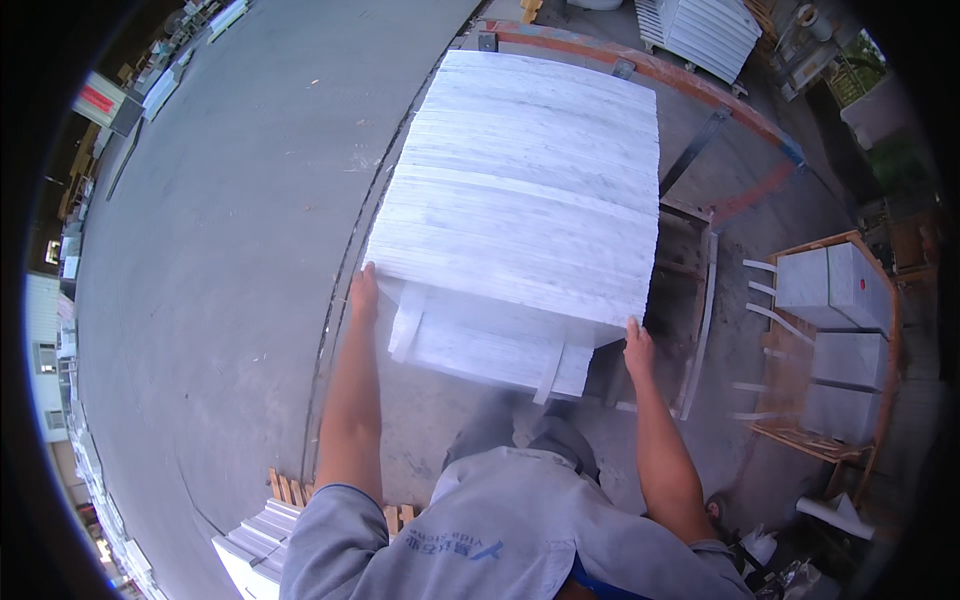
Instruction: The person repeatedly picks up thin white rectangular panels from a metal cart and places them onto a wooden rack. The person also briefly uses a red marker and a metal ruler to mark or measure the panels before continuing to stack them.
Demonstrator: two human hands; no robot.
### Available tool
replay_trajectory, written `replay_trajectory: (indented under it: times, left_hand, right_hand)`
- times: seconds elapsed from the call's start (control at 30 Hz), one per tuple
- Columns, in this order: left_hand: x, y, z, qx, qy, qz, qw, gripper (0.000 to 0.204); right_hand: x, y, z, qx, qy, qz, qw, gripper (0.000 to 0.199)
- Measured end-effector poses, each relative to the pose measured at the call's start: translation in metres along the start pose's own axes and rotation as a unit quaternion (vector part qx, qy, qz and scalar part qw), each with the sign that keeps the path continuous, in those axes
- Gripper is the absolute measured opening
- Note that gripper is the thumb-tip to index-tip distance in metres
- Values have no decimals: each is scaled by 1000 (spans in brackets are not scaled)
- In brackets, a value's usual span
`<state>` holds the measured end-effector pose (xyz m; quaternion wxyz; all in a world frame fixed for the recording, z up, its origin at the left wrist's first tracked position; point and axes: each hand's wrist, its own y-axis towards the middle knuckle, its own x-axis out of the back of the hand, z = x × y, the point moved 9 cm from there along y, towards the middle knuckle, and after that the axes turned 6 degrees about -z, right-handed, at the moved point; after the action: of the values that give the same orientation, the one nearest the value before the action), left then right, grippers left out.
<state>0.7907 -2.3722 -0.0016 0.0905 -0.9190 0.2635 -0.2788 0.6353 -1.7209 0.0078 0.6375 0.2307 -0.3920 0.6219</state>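
Note:
A long row of white stone slabs (530,190), packed tightly on edge, stretches away in front of me. My left hand (366,288) is closed at the left edge of the nearest slab (490,298). On its right edge, my right hand (638,348) is closed in the same way; the fingers behind the edge are partly hidden. Below the near face lies a lower layer of white slabs (480,350). Two pale strips (409,325) cross that layer, one near each end.
An orange-red metal frame (600,52) curves behind the row. To the right, a wooden crate (893,350) holds pale stone blocks (845,360). Pale slabs on a wooden pallet (290,488) stand at lower left. Grey concrete floor (240,230) spreads along the left.

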Motion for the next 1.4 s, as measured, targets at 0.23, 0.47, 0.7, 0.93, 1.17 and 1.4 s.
replay_trajectory:
  times: [0.23,0.47,0.7,0.93,1.17,1.4]
  left_hand:
    - [-6,24,14,-54,36,-17,998,60]
    - [-2,31,22,-90,43,-47,994,55]
    - [5,19,15,-81,53,-33,995,58]
    - [6,9,12,-75,37,-12,996,62]
    - [9,0,6,-84,14,-13,996,63]
    - [15,-10,-5,-96,8,-27,995,61]
  right_hand:
    - [-3,-2,-8,-61,50,13,997,67]
    - [3,-10,8,1,-26,20,999,50]
    - [4,-14,4,15,11,-8,1000,50]
    - [0,-17,-7,7,32,-24,999,58]
    - [3,-25,-8,-40,27,-25,999,59]
    - [6,-28,2,-9,61,-32,998,57]
